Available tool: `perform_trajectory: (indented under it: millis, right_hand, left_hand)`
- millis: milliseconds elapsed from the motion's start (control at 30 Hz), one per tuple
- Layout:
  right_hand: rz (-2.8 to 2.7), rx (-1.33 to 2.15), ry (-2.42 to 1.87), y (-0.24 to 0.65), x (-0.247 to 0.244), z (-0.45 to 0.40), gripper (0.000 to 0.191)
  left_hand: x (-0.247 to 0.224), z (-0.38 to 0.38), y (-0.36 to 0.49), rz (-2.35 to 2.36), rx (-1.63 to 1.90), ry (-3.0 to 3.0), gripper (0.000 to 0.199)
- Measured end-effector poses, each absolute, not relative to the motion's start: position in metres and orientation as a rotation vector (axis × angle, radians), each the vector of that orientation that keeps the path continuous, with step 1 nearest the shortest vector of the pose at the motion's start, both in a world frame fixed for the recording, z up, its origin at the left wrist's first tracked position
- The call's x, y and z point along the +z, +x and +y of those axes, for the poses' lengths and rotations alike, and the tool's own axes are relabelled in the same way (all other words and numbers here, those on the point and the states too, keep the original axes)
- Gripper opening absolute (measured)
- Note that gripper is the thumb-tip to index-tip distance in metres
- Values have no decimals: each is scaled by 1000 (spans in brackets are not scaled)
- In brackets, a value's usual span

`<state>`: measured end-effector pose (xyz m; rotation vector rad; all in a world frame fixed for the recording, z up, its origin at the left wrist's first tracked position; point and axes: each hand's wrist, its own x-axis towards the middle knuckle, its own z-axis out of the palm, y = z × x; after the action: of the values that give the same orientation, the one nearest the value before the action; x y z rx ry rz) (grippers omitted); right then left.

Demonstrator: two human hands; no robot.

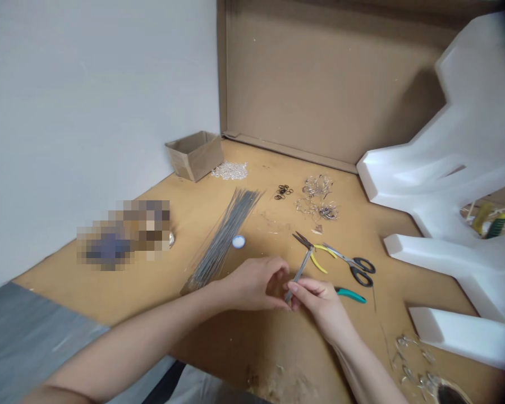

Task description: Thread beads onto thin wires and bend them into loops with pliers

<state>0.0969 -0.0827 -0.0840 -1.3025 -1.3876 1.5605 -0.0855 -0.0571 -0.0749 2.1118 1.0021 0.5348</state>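
Observation:
A small bundle of thin grey wires (303, 266) is pinched between the thumb and fingers of my right hand (313, 297), tilted up and to the right. Just left of it, my left hand (263, 282) curves with thumb and fingertips apart, close to the bundle's lower end; nothing shows between them. A large pile of straight grey wires (225, 238) lies beyond my left hand, with a small round white lid with a blue rim (238, 242) beside it. Yellow-handled pliers (320, 259) lie behind the held bundle. Black-handled scissors (357, 269) are right of them.
A cardboard box (197, 157) stands at the back left beside clear small pieces (231, 170). Black rings (283, 192) and tangled wire pieces (317, 186) lie farther back. A teal handle (351, 295) is beside my right hand. White foam (437, 247) borders the right side.

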Motion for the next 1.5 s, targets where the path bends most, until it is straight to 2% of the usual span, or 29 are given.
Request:
perform_trajectory:
  millis: [133,300,367,500,567,733,933,1067,1200,1300,1333,1400,1500]
  right_hand:
    - [-1407,1564,-1284,98,-84,-84,25]
    - [-1246,1638,-1213,101,-90,-85,23]
    - [-1230,1647,-1202,100,-90,-85,23]
    - [-1341,1678,-1173,95,-85,-85,27]
    - [-1391,1698,-1176,92,-84,-86,28]
    - [-1391,1768,-1137,86,-94,-87,27]
    - [-1146,1968,-985,86,-110,-86,20]
    - [-1238,1909,-1053,82,-113,-84,28]
    - [-1648,1654,-1231,86,-98,-86,31]
    - [-2030,1099,-1347,107,-81,-91,26]
    - [-2095,862,-1403,118,-77,-94,31]
    - [-2254,477,-1500,140,-74,-100,56]
    - [-2442,140,-1621,167,-80,-109,76]
  left_hand:
    - [-79,-58,-88,770,583,1833,81]
    - [-81,-63,-87,661,525,1746,95]
    - [-81,-62,-86,644,571,1624,88]
    - [-82,-58,-79,656,744,1293,51]
    - [-83,-58,-76,671,786,1177,40]
    - [-88,-62,-70,604,779,971,39]
    - [-93,-67,-63,599,760,953,35]
    - [-90,-68,-62,632,771,1030,37]
    - [-87,-64,-66,693,812,1143,38]
    - [-86,-57,-73,756,905,1192,35]
    - [-86,-56,-75,755,906,1195,34]
    - [-84,-54,-79,727,869,1196,35]
    - [-82,-55,-80,710,791,1206,34]
